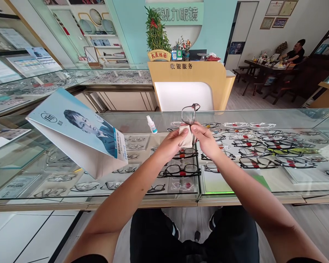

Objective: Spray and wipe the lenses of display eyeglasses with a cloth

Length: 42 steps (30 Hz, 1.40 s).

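Note:
Above the glass display counter [142,120], my hands hold a pair of dark-framed eyeglasses [182,114] upright, one lens showing above the fingers. My left hand [172,144] is closed on a pale cleaning cloth [186,141], thumb pressed on it, wrapped around the lower part of the glasses. With its thumb and fingers, my right hand [206,140] grips the glasses just under the visible lens, against the cloth's edge. The other lens is hidden by cloth and fingers. To the left of my hands, a small white spray bottle [151,125] with a blue label stands on the glass.
A folded advertising stand [84,128] leans on the counter at left. Rows of eyeglasses [257,151] lie under the glass. Beyond is a wooden cashier desk [222,84] with a potted plant [155,31]. A person [296,54] sits at a dark table at far right.

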Available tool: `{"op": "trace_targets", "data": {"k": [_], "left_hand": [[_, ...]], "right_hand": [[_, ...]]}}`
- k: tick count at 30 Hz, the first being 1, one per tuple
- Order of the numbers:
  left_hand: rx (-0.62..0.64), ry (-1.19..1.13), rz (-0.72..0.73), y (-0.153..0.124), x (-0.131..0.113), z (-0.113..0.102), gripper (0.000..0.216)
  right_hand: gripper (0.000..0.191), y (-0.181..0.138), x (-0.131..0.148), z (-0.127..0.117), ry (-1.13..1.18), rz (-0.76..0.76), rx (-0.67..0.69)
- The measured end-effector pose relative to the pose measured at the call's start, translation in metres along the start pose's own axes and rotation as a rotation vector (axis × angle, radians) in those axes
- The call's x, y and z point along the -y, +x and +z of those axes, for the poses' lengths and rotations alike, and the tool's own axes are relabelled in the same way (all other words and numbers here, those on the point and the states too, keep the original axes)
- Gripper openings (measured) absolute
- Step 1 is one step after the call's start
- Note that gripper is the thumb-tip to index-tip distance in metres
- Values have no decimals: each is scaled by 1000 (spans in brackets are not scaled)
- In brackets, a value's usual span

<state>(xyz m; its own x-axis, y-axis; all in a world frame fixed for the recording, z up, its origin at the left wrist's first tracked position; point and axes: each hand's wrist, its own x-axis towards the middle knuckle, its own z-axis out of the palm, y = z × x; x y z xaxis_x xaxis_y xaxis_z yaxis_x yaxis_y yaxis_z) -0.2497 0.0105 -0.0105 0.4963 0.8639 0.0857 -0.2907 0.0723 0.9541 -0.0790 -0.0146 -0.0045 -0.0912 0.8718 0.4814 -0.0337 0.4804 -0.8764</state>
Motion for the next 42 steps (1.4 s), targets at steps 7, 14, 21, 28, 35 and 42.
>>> {"op": "trace_targets", "data": {"k": [7, 14, 21, 28, 35, 42], "left_hand": [[-28, 46, -4, -2, -4, 1, 65], [-4, 98, -15, -2, -5, -1, 57], [-19, 104, -44, -3, -7, -3, 62], [13, 125, -6, -4, -6, -4, 68], [25, 160, 14, -5, -7, -3, 66], [-37, 204, 4, -5, -7, -4, 70]], "right_hand": [[58, -2, -1, -2, 30, 100, 68], [55, -1, -5, -3, 22, 110, 29], [49, -2, 4, -2, 15, 109, -21], [54, 0, 2, -5, 8, 122, -64], [52, 0, 1, -7, 71, 117, -37], [53, 1, -3, -5, 29, 43, -44]]}}
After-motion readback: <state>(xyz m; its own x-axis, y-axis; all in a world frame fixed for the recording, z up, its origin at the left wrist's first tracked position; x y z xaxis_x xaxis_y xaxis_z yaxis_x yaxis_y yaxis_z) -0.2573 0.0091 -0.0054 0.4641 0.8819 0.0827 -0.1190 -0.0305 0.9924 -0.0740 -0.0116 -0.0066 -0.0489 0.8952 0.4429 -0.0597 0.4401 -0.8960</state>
